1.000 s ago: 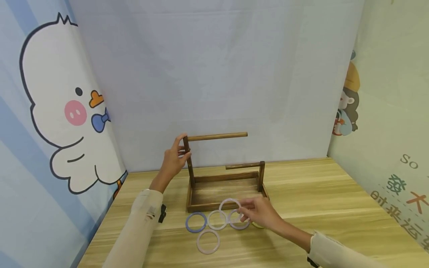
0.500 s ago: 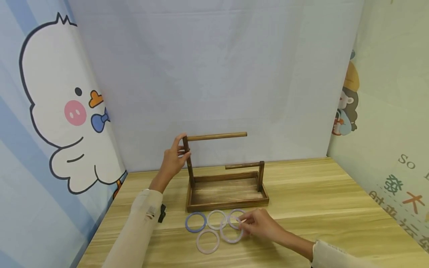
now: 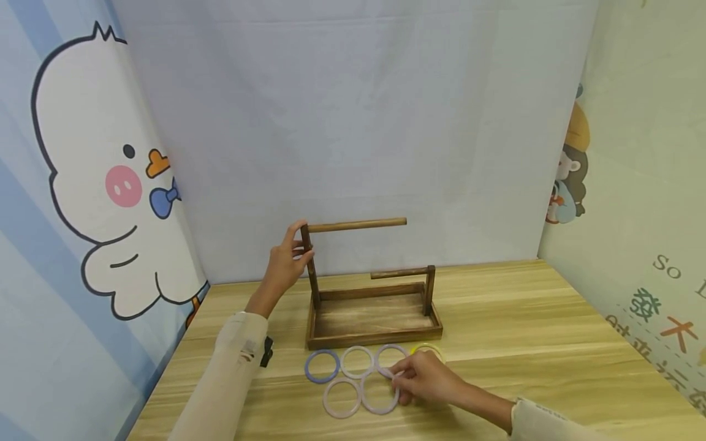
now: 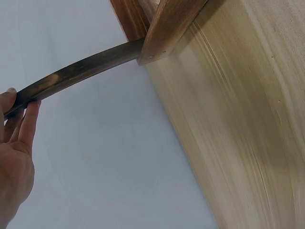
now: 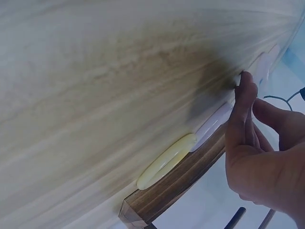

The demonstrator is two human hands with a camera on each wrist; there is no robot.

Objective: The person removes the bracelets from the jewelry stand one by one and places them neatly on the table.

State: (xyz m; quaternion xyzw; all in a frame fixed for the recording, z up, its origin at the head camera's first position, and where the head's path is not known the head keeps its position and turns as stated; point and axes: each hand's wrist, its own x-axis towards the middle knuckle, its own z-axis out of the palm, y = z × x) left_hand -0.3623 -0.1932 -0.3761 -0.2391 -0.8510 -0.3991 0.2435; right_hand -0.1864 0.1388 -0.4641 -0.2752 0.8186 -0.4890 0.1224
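Note:
My left hand point(image 3: 284, 263) grips the top of the tall left post point(image 4: 78, 71) of a dark brown wooden stand, thumb and fingers on either side of it. My right hand point(image 3: 427, 378) pinches the right edge of a pale lilac bangle point(image 3: 380, 411), which lies flat or nearly flat on the table. To that bangle's left is a pale pink bangle point(image 3: 342, 417). Behind these, a row holds a blue bangle point(image 3: 322, 381), a white bangle point(image 3: 357, 348), another lilac bangle point(image 3: 391, 346) and a yellow bangle point(image 5: 159, 161), the last partly hidden by my right hand in the head view.
The stand's shallow tray base point(image 3: 375, 338) sits just behind the bangle row. A long upper bar point(image 3: 358, 225) juts right from the tall post; a shorter lower bar point(image 3: 399, 273) juts left from the right post. A pale curtain point(image 3: 353, 122) hangs behind the table.
My right hand has brought the lilac bangle down and toward me, from in front of the tray to the front row beside the pink one. My left hand has stayed on the post.

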